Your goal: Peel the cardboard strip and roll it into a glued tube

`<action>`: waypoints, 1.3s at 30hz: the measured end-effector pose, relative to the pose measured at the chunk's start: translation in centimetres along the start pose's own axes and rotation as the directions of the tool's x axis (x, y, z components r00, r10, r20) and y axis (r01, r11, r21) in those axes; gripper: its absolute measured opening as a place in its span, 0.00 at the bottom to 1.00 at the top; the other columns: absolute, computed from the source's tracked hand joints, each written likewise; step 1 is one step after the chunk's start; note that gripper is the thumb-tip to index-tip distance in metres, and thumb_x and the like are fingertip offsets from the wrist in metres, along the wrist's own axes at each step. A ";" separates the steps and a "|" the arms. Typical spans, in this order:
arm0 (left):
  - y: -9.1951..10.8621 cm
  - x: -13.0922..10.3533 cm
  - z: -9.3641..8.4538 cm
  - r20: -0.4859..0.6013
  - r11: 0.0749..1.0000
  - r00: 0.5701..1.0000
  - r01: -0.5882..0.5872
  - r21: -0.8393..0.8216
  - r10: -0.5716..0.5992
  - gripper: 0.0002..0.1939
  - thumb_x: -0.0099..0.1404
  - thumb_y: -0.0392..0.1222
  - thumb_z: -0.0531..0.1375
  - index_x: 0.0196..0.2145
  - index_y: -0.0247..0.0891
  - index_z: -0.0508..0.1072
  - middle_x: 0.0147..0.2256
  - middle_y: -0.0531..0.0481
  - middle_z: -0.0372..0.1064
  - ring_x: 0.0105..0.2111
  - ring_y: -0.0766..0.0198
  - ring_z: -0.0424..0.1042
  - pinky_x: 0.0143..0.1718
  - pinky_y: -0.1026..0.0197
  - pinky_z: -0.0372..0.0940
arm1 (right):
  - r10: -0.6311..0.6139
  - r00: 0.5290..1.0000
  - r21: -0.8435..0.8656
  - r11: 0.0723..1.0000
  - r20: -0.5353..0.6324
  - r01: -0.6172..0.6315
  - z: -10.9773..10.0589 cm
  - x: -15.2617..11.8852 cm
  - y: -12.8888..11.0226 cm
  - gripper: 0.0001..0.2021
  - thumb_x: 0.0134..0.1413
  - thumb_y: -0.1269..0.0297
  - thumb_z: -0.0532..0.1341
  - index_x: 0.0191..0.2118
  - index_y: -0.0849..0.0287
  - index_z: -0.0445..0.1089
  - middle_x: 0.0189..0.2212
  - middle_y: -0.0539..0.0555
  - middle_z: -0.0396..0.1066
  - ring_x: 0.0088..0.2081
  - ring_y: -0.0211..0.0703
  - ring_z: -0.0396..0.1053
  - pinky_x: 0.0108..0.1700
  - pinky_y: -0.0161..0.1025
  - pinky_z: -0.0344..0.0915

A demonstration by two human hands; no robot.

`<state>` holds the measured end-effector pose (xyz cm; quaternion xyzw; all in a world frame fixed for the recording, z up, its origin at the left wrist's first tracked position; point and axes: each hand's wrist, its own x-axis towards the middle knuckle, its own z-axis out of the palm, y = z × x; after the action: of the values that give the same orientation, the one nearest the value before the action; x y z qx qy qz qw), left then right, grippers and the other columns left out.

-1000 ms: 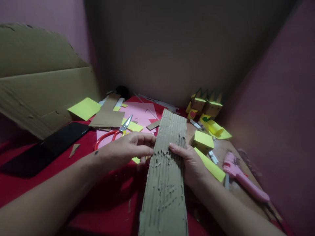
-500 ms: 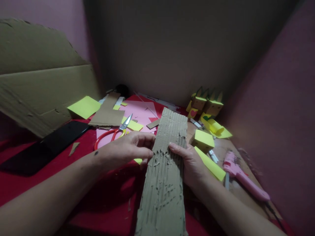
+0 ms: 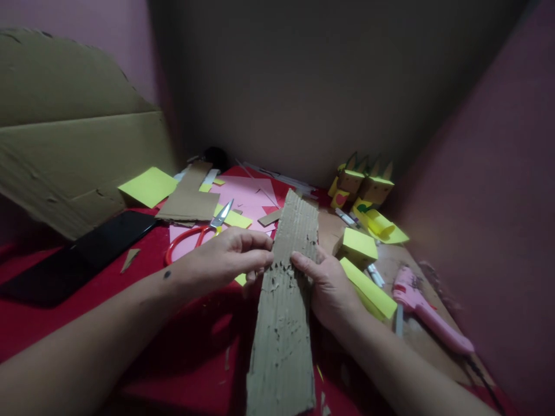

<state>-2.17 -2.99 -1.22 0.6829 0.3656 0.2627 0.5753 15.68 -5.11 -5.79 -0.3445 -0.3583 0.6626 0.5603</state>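
A long strip of corrugated cardboard (image 3: pixel 284 323), its ridges bare and torn in places, is held up lengthwise in front of me. My left hand (image 3: pixel 243 254) grips its left edge, thumb near the front and the other fingers partly hidden. On the opposite edge, my right hand (image 3: pixel 327 283) has its thumb pressed on the ridged face and its fingers behind, out of sight. Red-handled scissors (image 3: pixel 191 240) lie just beyond my left hand, blades pointing away. Close to my right hand are a yellow-topped box (image 3: pixel 359 245) and a folded yellow paper (image 3: pixel 368 289).
A pink glue gun (image 3: pixel 429 318) lies on cardboard at the right. Small box figures (image 3: pixel 362 185) stand at the back right. A black phone-like slab (image 3: pixel 82 257), a large cardboard sheet (image 3: pixel 82 150) and a yellow square (image 3: pixel 148 186) are on the left of the red cloth (image 3: pixel 173 352).
The cardboard strip has turned slightly and looks narrower, its right edge shifted left. My right hand has moved a little left with it; the left hand has barely moved.
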 end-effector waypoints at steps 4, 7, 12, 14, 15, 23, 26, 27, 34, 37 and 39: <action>-0.1 0.0 0.1 0.114 1.000 0.993 0.015 -0.027 -0.012 0.23 0.55 0.36 0.60 0.51 0.37 0.71 0.29 0.51 0.70 0.21 0.68 0.65 0.21 0.66 0.62 | -0.087 0.995 -0.106 0.991 -0.044 0.082 -0.3 0.0 0.4 0.22 0.46 0.65 0.69 0.48 0.58 0.67 0.43 0.57 0.76 0.42 0.49 0.74 0.48 0.48 0.68; -0.4 0.0 0.6 0.007 1.000 1.000 0.008 0.002 -0.008 0.24 0.56 0.37 0.58 0.52 0.36 0.69 0.28 0.51 0.69 0.21 0.67 0.65 0.19 0.66 0.60 | -0.136 0.991 -0.240 0.962 -0.012 0.129 -0.3 0.1 0.5 0.21 0.48 0.64 0.67 0.49 0.57 0.66 0.48 0.57 0.72 0.49 0.49 0.70 0.54 0.46 0.65; -0.5 -0.7 1.4 -0.216 0.973 0.972 -0.042 0.226 0.092 0.19 0.56 0.39 0.57 0.46 0.35 0.73 0.23 0.53 0.67 0.19 0.67 0.61 0.19 0.65 0.57 | -0.308 0.951 -0.646 0.730 -0.019 0.223 -0.5 0.4 -0.3 0.31 0.45 0.58 0.68 0.54 0.58 0.58 0.47 0.60 0.67 0.44 0.50 0.69 0.47 0.48 0.67; -0.5 -0.9 1.5 -0.251 0.952 0.952 -0.098 0.291 0.175 0.16 0.56 0.38 0.57 0.43 0.36 0.75 0.22 0.54 0.66 0.20 0.67 0.61 0.21 0.65 0.57 | -0.514 0.857 -0.844 0.447 0.030 0.297 -0.7 0.3 -0.8 0.31 0.45 0.56 0.68 0.53 0.59 0.58 0.46 0.61 0.64 0.46 0.53 0.65 0.47 0.52 0.65; -0.5 -0.9 1.5 -0.259 0.940 0.943 -0.123 0.317 0.211 0.15 0.56 0.38 0.57 0.41 0.36 0.75 0.22 0.54 0.65 0.21 0.67 0.61 0.22 0.65 0.57 | -0.594 0.799 -0.904 0.286 0.093 0.318 -0.7 0.3 -1.0 0.28 0.45 0.57 0.68 0.51 0.59 0.61 0.45 0.61 0.62 0.47 0.55 0.63 0.48 0.53 0.64; -0.2 -1.5 2.1 -0.262 0.879 0.916 -0.163 0.447 0.303 0.05 0.58 0.37 0.56 0.32 0.36 0.71 0.20 0.58 0.57 0.20 0.70 0.56 0.21 0.67 0.52 | -0.485 0.822 -0.856 0.245 0.299 0.456 1.7 -1.6 -1.8 0.06 0.58 0.66 0.56 0.30 0.57 0.63 0.29 0.51 0.64 0.32 0.41 0.63 0.35 0.40 0.62; 0.0 -1.6 2.2 -0.212 0.885 0.931 -0.184 0.428 0.296 0.03 0.59 0.36 0.55 0.30 0.36 0.68 0.20 0.59 0.57 0.21 0.71 0.56 0.21 0.67 0.52 | -0.378 0.895 -0.836 0.390 0.237 0.386 2.6 -1.7 -2.1 0.08 0.56 0.62 0.58 0.28 0.58 0.63 0.26 0.50 0.64 0.28 0.39 0.62 0.30 0.37 0.59; 0.0 -1.5 2.2 -0.199 0.890 0.935 -0.192 0.413 0.294 0.03 0.60 0.36 0.54 0.29 0.36 0.67 0.20 0.59 0.56 0.21 0.71 0.56 0.21 0.67 0.53 | -0.360 0.908 -0.835 0.415 0.214 0.362 2.7 -1.5 -2.2 0.08 0.54 0.61 0.58 0.28 0.58 0.63 0.25 0.49 0.64 0.28 0.38 0.62 0.30 0.37 0.58; -0.1 -1.5 2.3 -0.142 0.921 0.954 -0.205 0.332 0.264 0.03 0.60 0.35 0.54 0.28 0.36 0.64 0.21 0.58 0.58 0.21 0.72 0.57 0.21 0.67 0.56 | -0.286 0.946 -0.809 0.512 0.155 0.287 2.8 -1.1 -2.5 0.06 0.50 0.64 0.57 0.25 0.57 0.61 0.22 0.46 0.60 0.26 0.36 0.58 0.28 0.36 0.56; 0.0 -1.4 2.3 -0.155 0.934 0.960 -0.175 0.312 0.232 0.03 0.60 0.36 0.55 0.28 0.36 0.64 0.21 0.59 0.58 0.20 0.72 0.57 0.21 0.67 0.56 | -0.265 0.952 -0.793 0.541 0.152 0.278 2.9 -1.0 -2.7 0.06 0.49 0.65 0.56 0.25 0.57 0.60 0.22 0.46 0.60 0.26 0.36 0.58 0.29 0.36 0.56; 0.0 -1.3 2.3 -0.158 0.938 0.963 -0.164 0.307 0.220 0.04 0.60 0.35 0.55 0.28 0.37 0.63 0.21 0.59 0.57 0.20 0.72 0.57 0.20 0.68 0.56 | -0.248 0.959 -0.784 0.565 0.138 0.258 2.9 -0.7 -3.0 0.08 0.51 0.63 0.56 0.24 0.58 0.61 0.22 0.46 0.59 0.27 0.36 0.58 0.29 0.36 0.56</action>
<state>-1.19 -5.41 -1.62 0.7643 0.3847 0.3253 0.4025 14.82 -5.73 -1.67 -0.4983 -0.6638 0.3488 0.4352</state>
